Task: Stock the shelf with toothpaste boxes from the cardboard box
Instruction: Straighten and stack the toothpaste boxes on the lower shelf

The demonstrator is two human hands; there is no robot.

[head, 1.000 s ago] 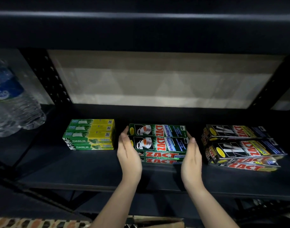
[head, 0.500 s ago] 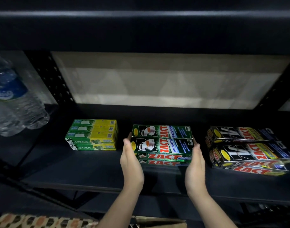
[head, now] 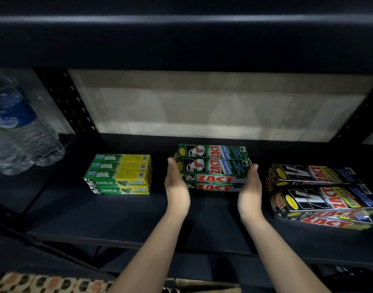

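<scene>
A stack of green ZACT toothpaste boxes (head: pixel 215 168) lies in the middle of the dark shelf (head: pixel 118 218). My left hand (head: pixel 176 185) presses flat against the stack's left end, fingers straight. My right hand (head: pixel 250 189) presses against the right end in the same way. To the left lies a stack of green-and-yellow DARLIE boxes (head: pixel 121 174). At the right lies a stack of black ZACT boxes (head: pixel 321 193), somewhat askew. A sliver of the cardboard box (head: pixel 204 289) shows at the bottom edge, between my forearms.
Plastic water bottles (head: pixel 18 136) stand on the neighbouring shelf at the far left, behind a perforated black upright (head: pixel 65 98). Another shelf board (head: pixel 181 39) hangs close overhead. A patterned fabric (head: pixel 44 284) shows at the bottom left.
Both hands stay on the ends of the green ZACT stack. The view has shifted slightly, so the stacks sit a little further right in the frame.
</scene>
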